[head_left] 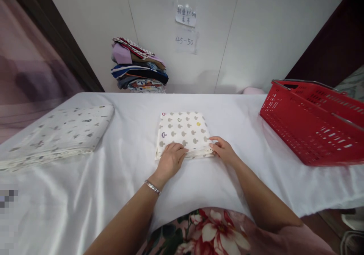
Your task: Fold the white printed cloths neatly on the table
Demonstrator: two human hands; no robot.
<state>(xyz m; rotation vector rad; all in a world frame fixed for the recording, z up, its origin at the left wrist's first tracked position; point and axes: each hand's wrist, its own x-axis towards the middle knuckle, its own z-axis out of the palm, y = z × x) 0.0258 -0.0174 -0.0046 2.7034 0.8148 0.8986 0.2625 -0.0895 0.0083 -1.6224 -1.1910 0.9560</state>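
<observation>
A folded cream cloth (184,130) with grey, mushroom-like prints and a few coloured ones lies flat in front of me. On its near edge rests my left hand (171,157), fingers curled and thumb against the fold, closed on the fabric. My right hand (224,150) pinches the near right corner between thumb and fingertips. Several layers show along that near edge. The part of the cloth under my left fingers is hidden.
A larger folded printed cloth (71,130) lies at the left on the white-covered table (136,194). To the right stands a red plastic basket (309,126). Behind the table's far edge rises a pile of folded fabrics (139,67), near a wall with paper signs (185,16).
</observation>
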